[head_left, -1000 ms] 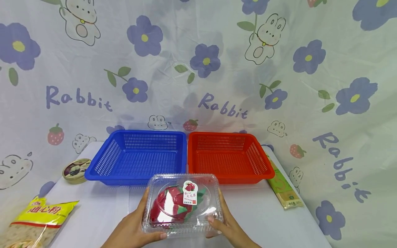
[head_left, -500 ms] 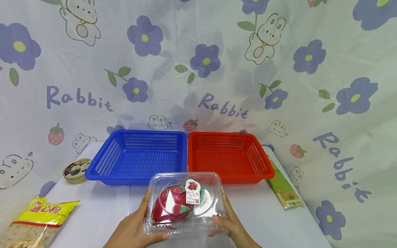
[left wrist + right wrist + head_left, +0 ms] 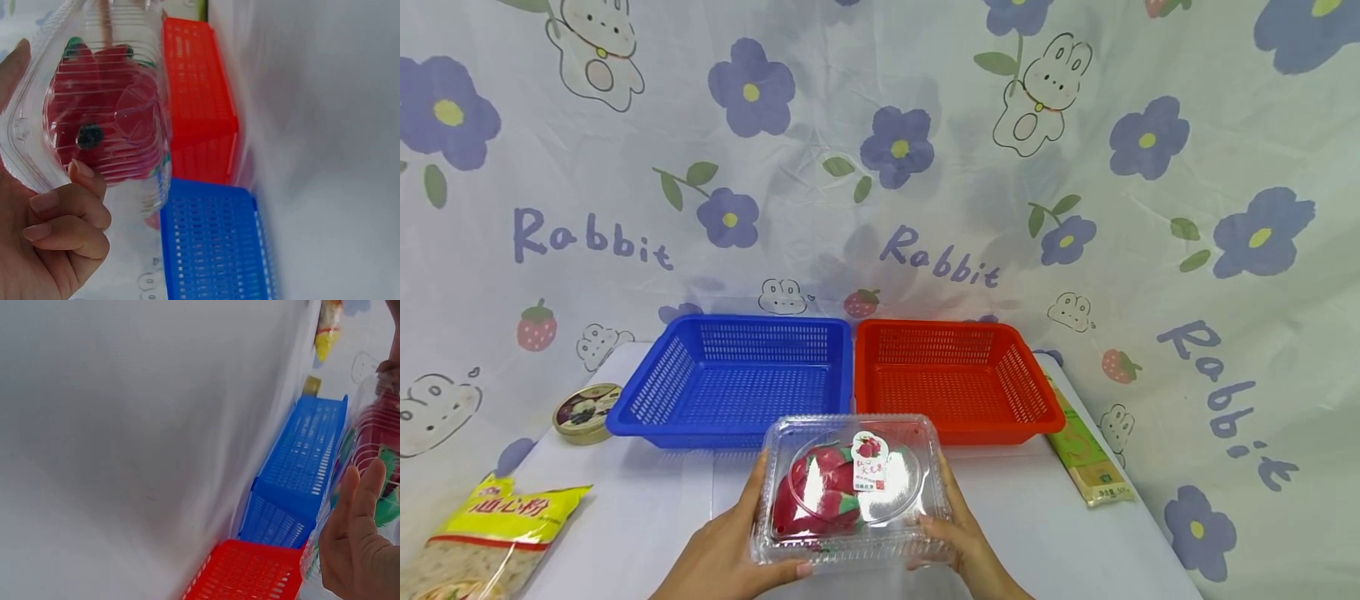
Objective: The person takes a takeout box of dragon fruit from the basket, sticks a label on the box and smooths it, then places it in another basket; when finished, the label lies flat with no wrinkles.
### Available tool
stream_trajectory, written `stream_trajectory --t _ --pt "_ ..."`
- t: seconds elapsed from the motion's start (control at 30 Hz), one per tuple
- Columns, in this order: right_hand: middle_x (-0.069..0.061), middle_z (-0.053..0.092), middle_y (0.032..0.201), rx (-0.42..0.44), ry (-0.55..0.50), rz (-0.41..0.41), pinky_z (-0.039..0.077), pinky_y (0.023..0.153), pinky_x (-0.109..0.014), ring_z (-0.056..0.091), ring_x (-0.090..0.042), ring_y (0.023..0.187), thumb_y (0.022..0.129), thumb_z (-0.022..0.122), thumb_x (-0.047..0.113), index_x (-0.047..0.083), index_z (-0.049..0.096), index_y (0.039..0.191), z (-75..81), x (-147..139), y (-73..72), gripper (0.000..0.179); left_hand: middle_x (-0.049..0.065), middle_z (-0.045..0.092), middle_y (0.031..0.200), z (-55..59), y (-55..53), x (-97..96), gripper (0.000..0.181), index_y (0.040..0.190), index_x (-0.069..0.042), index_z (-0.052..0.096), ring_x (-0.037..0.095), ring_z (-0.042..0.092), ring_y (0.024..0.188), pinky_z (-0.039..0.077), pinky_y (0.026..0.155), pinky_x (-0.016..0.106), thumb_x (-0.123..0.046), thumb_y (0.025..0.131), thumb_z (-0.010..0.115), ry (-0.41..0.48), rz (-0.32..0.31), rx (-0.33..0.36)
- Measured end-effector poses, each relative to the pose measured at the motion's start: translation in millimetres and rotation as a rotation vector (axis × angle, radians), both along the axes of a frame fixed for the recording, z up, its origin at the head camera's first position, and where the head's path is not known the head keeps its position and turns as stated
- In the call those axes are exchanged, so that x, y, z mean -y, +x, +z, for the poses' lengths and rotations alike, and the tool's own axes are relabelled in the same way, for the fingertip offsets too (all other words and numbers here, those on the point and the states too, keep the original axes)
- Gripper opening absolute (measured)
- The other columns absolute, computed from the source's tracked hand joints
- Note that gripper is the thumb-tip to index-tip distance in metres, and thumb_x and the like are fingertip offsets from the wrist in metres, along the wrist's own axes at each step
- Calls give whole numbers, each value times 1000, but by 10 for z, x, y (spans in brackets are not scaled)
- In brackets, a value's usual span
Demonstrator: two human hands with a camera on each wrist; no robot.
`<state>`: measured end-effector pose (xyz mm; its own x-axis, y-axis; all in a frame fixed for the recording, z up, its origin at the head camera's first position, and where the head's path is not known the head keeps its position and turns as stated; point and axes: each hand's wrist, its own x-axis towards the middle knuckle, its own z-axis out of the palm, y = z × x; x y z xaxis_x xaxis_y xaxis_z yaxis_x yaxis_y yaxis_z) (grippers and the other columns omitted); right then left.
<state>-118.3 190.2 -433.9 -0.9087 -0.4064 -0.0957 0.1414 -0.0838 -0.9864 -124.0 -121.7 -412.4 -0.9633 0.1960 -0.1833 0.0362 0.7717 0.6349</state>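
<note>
A clear plastic clamshell box (image 3: 891,533) with red and green dragon fruit (image 3: 820,492) inside is held up in front of me, a white label (image 3: 869,462) on its lid. My left hand (image 3: 726,537) grips the box's left side, thumb along the front edge. On the opposite side my right hand (image 3: 966,529) holds it, thumb at the front right corner. From below, the left wrist view shows the left hand (image 3: 69,231) with several fingers curled against the ribbed underside. In the right wrist view, fingers of the right hand (image 3: 359,531) lie along the box's side and base.
Behind the box stand a blue basket (image 3: 730,437) and a red basket (image 3: 962,433), side by side on the white table (image 3: 1045,533). A round tin (image 3: 583,414) and a yellow-topped bag (image 3: 505,533) lie left. A green-and-tan packet (image 3: 1090,467) lies right of the red basket.
The box has shifted slightly to the right and a little upward in the head view, both hands moving with it. The grip stays the same, and the baskets have not moved.
</note>
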Motion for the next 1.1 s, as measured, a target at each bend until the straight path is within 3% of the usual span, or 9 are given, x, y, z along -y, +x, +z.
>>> stream_trajectory --t 0.23,0.47,0.57,0.77,1.0,1.1 --pt "-22 -17 162 -3 25 -28 56 82 -48 55 -27 115 99 43 29 43 -10 157 70 -5 -9 80 19 46 150 63 -7 -31 132 155 -42 -17 42 62 113 53 84 63 -71 67 76 -9 2 -32" --pt "-29 11 156 20 22 -58 55 84 -46 56 -24 113 100 42 29 41 -8 158 106 -27 -12 77 18 50 147 107 1 -62 130 154 -46 -15 40 65 107 54 80 61 -70 66 77 15 9 -74" --pt "-29 16 152 28 23 -66 55 84 -46 56 -23 111 100 41 30 41 -8 158 110 -35 -23 76 18 51 146 117 -4 -75 128 153 -48 -16 40 65 106 54 79 61 -70 67 77 27 10 -73" --pt "-29 23 148 33 16 -72 55 85 -48 57 -24 110 101 39 30 42 -8 157 112 -55 -34 75 17 53 145 133 -13 -94 128 153 -48 -17 38 67 104 55 78 60 -70 68 75 24 3 -82" --pt "-18 51 126 54 29 -95 56 84 -46 61 -24 106 100 40 32 39 -7 158 157 -50 -77 75 18 52 146 135 4 -80 126 155 -45 -14 39 66 105 55 79 59 -69 69 75 22 0 -100" --pt "-18 49 129 66 32 -121 57 83 -45 63 -24 104 99 40 32 41 -5 158 183 -55 -98 75 17 53 144 126 20 -65 126 157 -42 -11 37 66 108 55 82 56 -68 69 76 14 -10 -101"
